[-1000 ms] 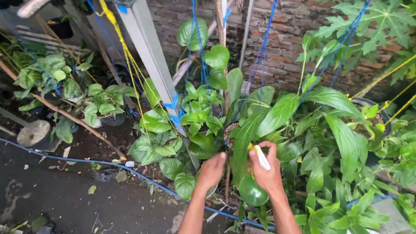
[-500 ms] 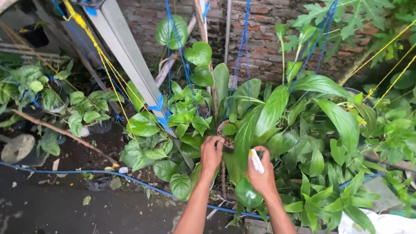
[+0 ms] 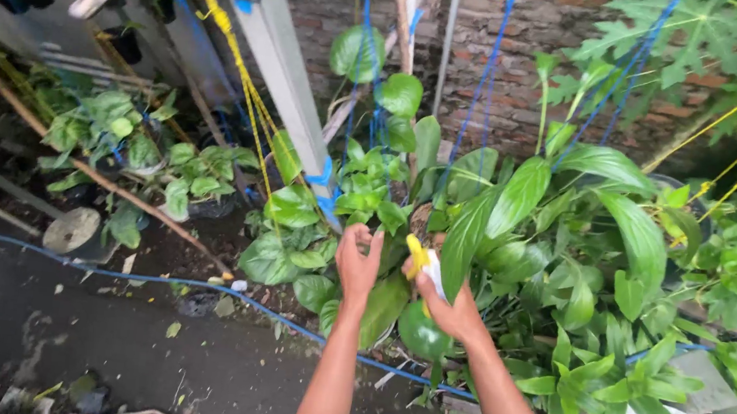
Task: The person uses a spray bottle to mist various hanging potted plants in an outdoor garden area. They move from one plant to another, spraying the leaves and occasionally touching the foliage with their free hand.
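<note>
Dense leaves (image 3: pixel 509 201) crowd both hands against a brick wall (image 3: pixel 521 52). The left hand (image 3: pixel 357 263) spreads released among foliage. The right hand (image 3: pixel 452 310) grips a white-and-yellow tool (image 3: pixel 425 268); any pot stays hidden.

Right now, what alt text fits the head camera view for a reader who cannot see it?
Two bare hands reach into a cluster of broad green leaves: the right hand grips a small white-and-yellow tool, the left hand is open among the foliage. Behind stand a brick wall and blue strings.

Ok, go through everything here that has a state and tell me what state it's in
Left hand: open, fingers spread, reaching into the leaves.
Right hand: closed around a white and yellow tool.
Blue hose: lying along the wet ground.
Grey post: leaning, tied with blue cord.
Round lid: lying on the ground.
</note>
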